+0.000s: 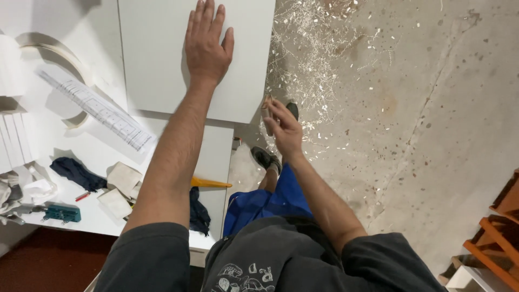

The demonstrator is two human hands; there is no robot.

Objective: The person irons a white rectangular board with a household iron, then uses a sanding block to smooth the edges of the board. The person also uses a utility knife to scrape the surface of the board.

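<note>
The left arm reaches straight out, and the left hand lies flat, palm down with fingers spread a little, on the white panel, gripping nothing. The panel rests on the white worktable, its near edge overhanging a second white board. The right arm is bent at the elbow beside the panel's right edge; the right hand is curled, pinching a small pale block in its fingertips, just off the panel's near right corner, above the shaving-strewn floor.
</note>
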